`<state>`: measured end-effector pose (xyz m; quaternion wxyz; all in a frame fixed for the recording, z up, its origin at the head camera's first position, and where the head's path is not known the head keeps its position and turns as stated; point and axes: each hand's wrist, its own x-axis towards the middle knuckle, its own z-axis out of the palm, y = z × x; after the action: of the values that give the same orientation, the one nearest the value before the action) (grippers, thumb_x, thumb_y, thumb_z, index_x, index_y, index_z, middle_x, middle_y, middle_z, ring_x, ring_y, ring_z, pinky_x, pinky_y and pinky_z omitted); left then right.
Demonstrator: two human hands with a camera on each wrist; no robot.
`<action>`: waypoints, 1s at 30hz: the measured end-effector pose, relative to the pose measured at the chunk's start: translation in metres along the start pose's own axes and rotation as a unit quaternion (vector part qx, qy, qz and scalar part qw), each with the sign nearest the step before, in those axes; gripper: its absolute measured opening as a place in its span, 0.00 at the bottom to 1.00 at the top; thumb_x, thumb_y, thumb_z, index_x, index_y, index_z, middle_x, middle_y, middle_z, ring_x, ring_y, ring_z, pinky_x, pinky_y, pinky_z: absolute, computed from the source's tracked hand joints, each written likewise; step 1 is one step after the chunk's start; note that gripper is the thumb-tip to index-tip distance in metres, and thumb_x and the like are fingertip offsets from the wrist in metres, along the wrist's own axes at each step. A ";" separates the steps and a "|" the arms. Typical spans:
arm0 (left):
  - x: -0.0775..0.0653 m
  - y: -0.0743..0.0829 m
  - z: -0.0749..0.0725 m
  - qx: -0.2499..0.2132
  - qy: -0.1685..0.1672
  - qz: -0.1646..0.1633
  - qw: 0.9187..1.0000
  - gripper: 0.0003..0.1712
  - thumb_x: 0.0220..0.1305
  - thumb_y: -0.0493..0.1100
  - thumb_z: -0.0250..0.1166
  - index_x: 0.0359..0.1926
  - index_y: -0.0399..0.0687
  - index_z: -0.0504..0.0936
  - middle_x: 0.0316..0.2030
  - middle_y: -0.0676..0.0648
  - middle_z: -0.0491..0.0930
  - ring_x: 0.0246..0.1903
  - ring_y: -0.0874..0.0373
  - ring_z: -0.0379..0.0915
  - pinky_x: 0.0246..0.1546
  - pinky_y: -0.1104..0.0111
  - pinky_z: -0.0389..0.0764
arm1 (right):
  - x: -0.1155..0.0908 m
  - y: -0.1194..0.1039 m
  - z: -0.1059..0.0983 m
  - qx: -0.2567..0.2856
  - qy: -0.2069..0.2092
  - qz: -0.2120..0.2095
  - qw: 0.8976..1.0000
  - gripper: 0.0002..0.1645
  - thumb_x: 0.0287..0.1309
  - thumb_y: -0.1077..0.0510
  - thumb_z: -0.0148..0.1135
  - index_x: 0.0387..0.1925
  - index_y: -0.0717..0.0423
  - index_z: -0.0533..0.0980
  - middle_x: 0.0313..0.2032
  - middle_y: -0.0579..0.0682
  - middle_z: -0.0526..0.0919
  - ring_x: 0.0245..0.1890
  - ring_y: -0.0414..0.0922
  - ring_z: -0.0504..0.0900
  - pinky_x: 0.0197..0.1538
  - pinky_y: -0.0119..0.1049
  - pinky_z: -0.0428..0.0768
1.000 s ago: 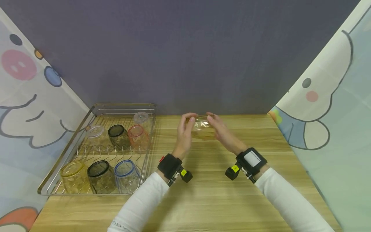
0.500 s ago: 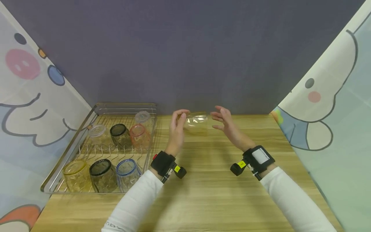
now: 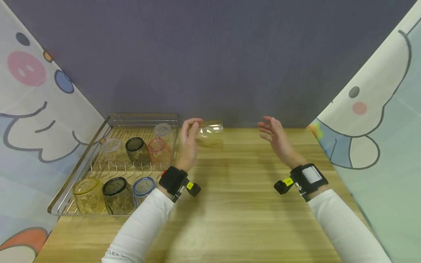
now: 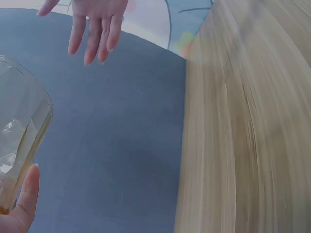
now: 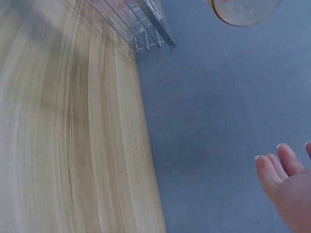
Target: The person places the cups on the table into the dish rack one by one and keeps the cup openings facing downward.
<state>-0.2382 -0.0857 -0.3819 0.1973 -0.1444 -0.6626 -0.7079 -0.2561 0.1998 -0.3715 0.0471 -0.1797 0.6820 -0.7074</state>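
Observation:
Tipped on its side, a clear drinking glass with an amber tint [image 3: 212, 136] is held above the table by my left hand [image 3: 188, 146]. The fingers and thumb grip it at its left end, while its wide mouth faces right. In the left wrist view, the thumb lies along the side of the glass [image 4: 17, 131]. My right hand [image 3: 277, 138] is raised well to the right of the glass, fingers extended and holding nothing. The right wrist view shows the rim of the glass [image 5: 247, 12] at its top edge, apart from those fingers [image 5: 290, 162].
On the left stands a metal tray with a wire rack [image 3: 144, 116]. Several upturned glasses sit in it, among them a yellow one [image 3: 88, 201], a blue-rimmed one [image 3: 143, 188] and a pink one [image 3: 160, 153]. A dark grey panel [image 3: 210, 65] rises behind the wooden table [image 3: 236, 204].
My right hand has let go of the glass and moved away to the right. My left hand has carried the glass leftward, toward the rack.

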 end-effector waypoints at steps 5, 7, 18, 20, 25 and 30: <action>0.004 0.002 -0.007 0.006 0.005 0.011 1.000 0.19 0.78 0.45 0.44 0.57 0.36 0.71 0.56 0.39 0.72 0.59 0.54 0.67 0.69 0.58 0.64 | -0.001 -0.004 -0.006 0.006 0.007 0.000 1.000 0.45 0.74 0.34 0.34 0.74 0.61 0.42 0.64 0.52 0.59 0.62 0.39 0.62 0.73 0.48 0.53; 0.003 0.002 -0.008 0.007 0.006 0.007 1.000 0.19 0.78 0.45 0.44 0.57 0.35 0.71 0.57 0.38 0.71 0.59 0.53 0.67 0.70 0.58 0.64 | -0.002 -0.004 -0.008 0.002 0.006 0.004 1.000 0.44 0.74 0.34 0.34 0.74 0.61 0.43 0.64 0.52 0.59 0.62 0.38 0.62 0.73 0.48 0.54; 0.000 -0.004 -0.008 0.032 -0.003 -0.011 0.999 0.20 0.78 0.47 0.44 0.58 0.39 0.71 0.59 0.38 0.72 0.59 0.53 0.67 0.69 0.57 0.64 | -0.005 -0.001 -0.009 -0.021 -0.004 0.020 1.000 0.42 0.75 0.35 0.34 0.75 0.58 0.42 0.65 0.50 0.57 0.68 0.47 0.56 0.76 0.52 0.49; 0.000 -0.003 -0.008 0.031 -0.003 -0.006 0.999 0.20 0.78 0.46 0.44 0.58 0.39 0.71 0.59 0.37 0.71 0.58 0.54 0.67 0.68 0.57 0.64 | -0.005 -0.001 -0.009 -0.024 -0.004 0.020 1.000 0.42 0.75 0.36 0.34 0.75 0.58 0.42 0.65 0.50 0.58 0.69 0.48 0.56 0.76 0.53 0.48; 0.003 0.000 -0.011 0.024 0.003 0.004 1.000 0.19 0.78 0.45 0.44 0.57 0.36 0.71 0.58 0.35 0.71 0.58 0.53 0.68 0.67 0.58 0.66 | -0.004 -0.003 -0.007 -0.027 0.004 0.018 0.999 0.42 0.75 0.36 0.36 0.75 0.59 0.44 0.66 0.53 0.57 0.66 0.44 0.59 0.76 0.52 0.49; 0.003 0.003 -0.015 0.031 0.006 -0.003 0.999 0.19 0.77 0.45 0.44 0.56 0.38 0.71 0.56 0.41 0.72 0.57 0.56 0.68 0.64 0.60 0.67 | -0.001 -0.007 -0.004 -0.032 0.006 0.020 0.999 0.43 0.75 0.37 0.38 0.75 0.60 0.43 0.68 0.57 0.55 0.67 0.45 0.59 0.76 0.52 0.48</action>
<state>-0.2390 -0.1013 -0.3791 0.2032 -0.1322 -0.6836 -0.6885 -0.2554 0.2046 -0.3647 0.0508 -0.1633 0.7082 -0.6850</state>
